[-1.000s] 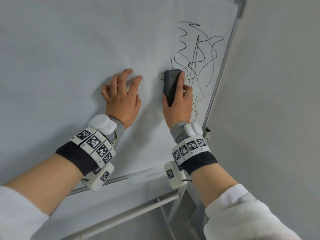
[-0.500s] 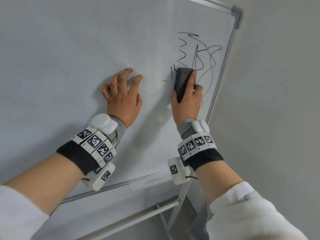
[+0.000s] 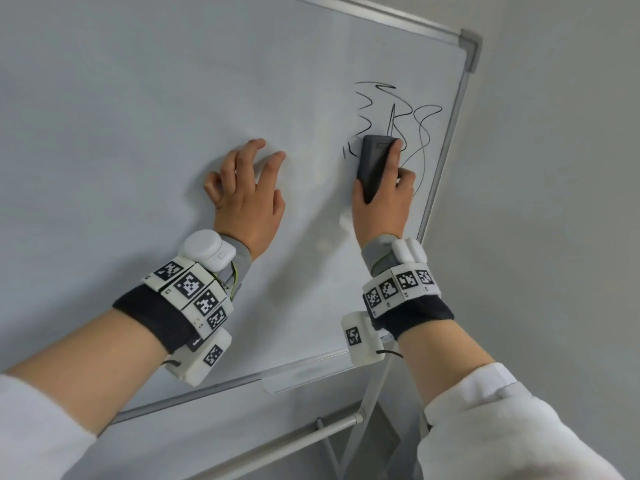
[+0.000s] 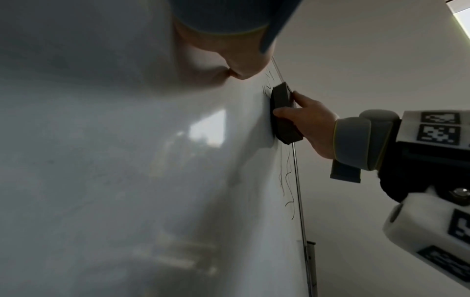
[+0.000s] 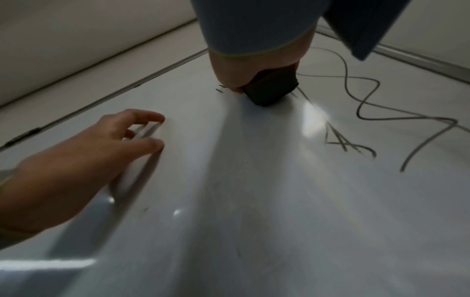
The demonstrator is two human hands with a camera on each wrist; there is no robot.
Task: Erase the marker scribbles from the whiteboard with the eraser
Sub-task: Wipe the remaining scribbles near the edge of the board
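White glossy whiteboard with thin silver metal frame and grey plastic corner cap, tilted in the head view, mounted on a light grey metal tube stand. Thin black marker scribbles sit near the board's right edge, loops and wavy lines above and right of a dark grey block eraser, plus a few short strokes just left of it. Eraser lies flat against the board, right hand gripping it. Left hand rests on bare board well left of the scribbles, fingertips touching. Clear narrow plastic strip on bottom frame rail.
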